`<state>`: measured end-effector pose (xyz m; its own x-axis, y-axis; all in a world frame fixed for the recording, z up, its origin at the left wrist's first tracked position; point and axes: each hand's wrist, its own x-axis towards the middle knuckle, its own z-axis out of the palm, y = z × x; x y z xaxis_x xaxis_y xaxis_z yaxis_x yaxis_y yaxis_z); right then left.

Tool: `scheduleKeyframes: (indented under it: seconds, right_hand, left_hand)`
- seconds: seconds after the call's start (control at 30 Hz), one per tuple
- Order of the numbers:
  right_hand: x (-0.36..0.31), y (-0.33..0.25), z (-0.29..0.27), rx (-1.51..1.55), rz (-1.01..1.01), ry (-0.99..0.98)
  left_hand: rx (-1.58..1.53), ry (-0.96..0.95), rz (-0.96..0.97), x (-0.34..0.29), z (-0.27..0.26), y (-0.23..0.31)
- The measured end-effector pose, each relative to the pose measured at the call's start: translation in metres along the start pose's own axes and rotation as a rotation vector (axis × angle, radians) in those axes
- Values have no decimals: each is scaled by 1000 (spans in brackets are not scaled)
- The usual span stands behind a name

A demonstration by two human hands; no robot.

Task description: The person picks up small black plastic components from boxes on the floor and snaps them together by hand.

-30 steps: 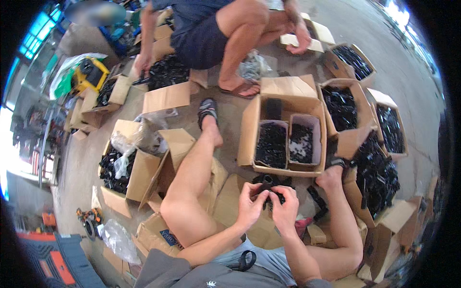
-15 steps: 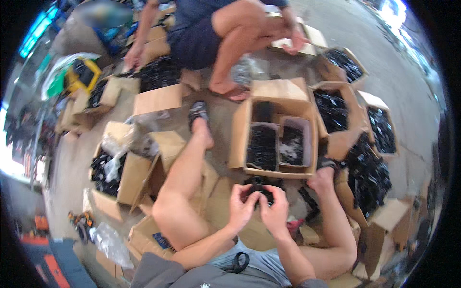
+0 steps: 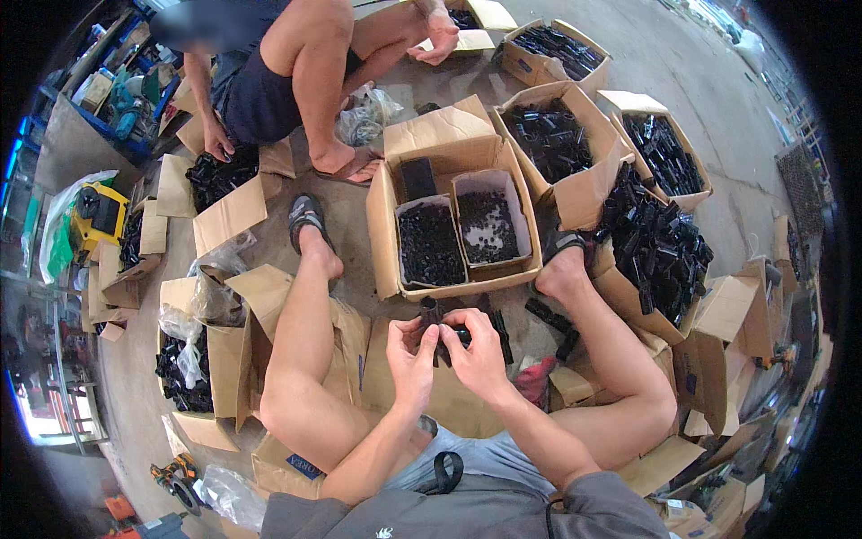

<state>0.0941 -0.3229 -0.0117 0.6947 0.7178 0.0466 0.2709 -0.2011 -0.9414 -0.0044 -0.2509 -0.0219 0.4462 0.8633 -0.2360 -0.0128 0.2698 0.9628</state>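
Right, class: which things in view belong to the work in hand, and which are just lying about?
Seemingly in the work:
black part, held between left hand and right hand
open central carton, holding small black pieces

Seemingly lying about:
clear plastic bag, lower left
yellow-and-black object, far left

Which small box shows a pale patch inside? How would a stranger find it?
Find the big open carton just beyond the hands. Inside, a left box and a right box of black pieces stand side by side. You want the right box: a pale patch shows among its pieces, while the left box looks all black.
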Motion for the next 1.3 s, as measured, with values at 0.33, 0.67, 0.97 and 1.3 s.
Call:
scheduleKeyframes:
  seconds: [0.33, 0.67, 0.97, 1.3]
  right_hand:
    - [-3, 15, 6, -70, -111, 47]
    - [171, 47, -102, 414, 300, 222]
    - [63, -22, -54, -76, 57, -398]
    - [10, -1, -8, -53, 11, -138]
  left_hand:
    - [28, 42, -5, 1, -2, -10]
    - [-27, 72, 27, 3, -9, -1]
    - [-22, 76, 15, 3, -10, 8]
    - [79, 47, 73, -3, -7, 2]
